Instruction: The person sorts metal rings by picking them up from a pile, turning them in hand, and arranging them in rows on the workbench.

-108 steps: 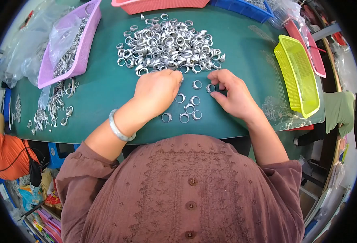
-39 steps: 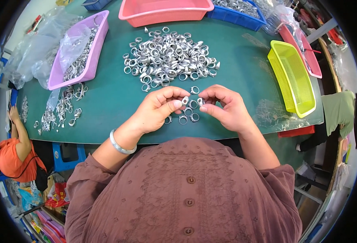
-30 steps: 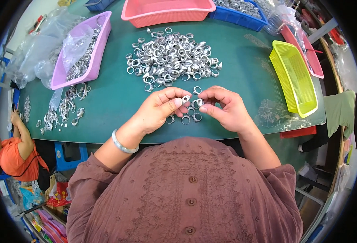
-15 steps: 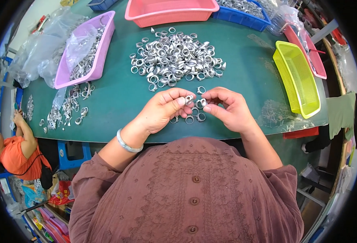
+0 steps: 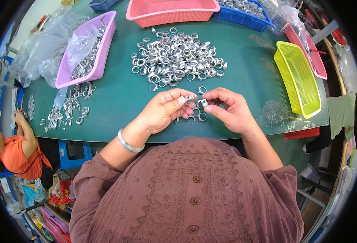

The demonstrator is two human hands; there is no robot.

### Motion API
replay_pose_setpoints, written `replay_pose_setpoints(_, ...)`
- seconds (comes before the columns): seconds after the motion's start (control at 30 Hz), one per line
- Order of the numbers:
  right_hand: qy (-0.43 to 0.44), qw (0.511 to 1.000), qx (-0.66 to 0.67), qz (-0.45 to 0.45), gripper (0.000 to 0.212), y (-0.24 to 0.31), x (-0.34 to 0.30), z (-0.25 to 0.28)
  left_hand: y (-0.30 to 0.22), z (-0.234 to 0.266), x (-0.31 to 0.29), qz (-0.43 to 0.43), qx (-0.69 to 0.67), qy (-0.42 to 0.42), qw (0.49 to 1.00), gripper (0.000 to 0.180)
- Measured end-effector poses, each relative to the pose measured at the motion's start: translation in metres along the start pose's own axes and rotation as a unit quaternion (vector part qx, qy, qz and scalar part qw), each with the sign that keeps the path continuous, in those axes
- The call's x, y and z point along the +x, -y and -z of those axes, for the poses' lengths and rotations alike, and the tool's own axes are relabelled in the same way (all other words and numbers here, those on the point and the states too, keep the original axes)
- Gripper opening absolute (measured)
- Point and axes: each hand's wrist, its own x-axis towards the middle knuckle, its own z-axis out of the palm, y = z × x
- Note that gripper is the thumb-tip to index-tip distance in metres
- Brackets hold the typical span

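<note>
My left hand [image 5: 162,111] pinches a small silver ring [image 5: 189,98] between thumb and forefinger, fingertips closed on it. My right hand [image 5: 230,109] faces it from three o'clock, thumb and forefinger closed on a second ring [image 5: 204,103]; the two pieces sit just beside each other, and I cannot tell whether they touch. Directly beneath, at six o'clock of the fingertips, a few loose rings [image 5: 194,117] lie on the green table [image 5: 117,101]. At twelve o'clock spreads the big pile of rings [image 5: 178,56]. Beyond it stands a pink basket [image 5: 172,10], with a blue tray [image 5: 243,16] at one o'clock. A yellow basket [image 5: 297,79] lies out at three o'clock, a purple tray [image 5: 101,44] with clear bags at ten o'clock. A silver bangle [image 5: 129,143] circles my left wrist.
</note>
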Motion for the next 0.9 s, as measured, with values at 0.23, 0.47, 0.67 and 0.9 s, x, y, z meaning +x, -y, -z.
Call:
replay_pose_setpoints(0.23,0.001,1.0,0.003,0.0,0.022,0.0006,0.0003,-0.0011,-0.0019,0.0036,0.0007,0.015,-0.091,0.015,0.996,0.027)
replay_pose_setpoints(0.47,-0.008,0.997,0.072,-0.041,0.022,-0.0029,0.0005,-0.0033,0.0003,0.0081,0.0031,0.043,-0.202,0.008,0.978,0.028)
replay_pose_setpoints(0.67,-0.01,0.989,0.133,-0.058,0.022,0.0013,0.0011,-0.0051,0.0008,0.0056,0.0028,0.049,-0.256,0.027,0.965,0.028)
replay_pose_setpoints(0.9,-0.002,0.987,0.149,-0.065,0.022,0.0024,0.0006,-0.0041,0.0011,0.0038,0.0025,0.046,-0.257,0.023,0.965,0.028)
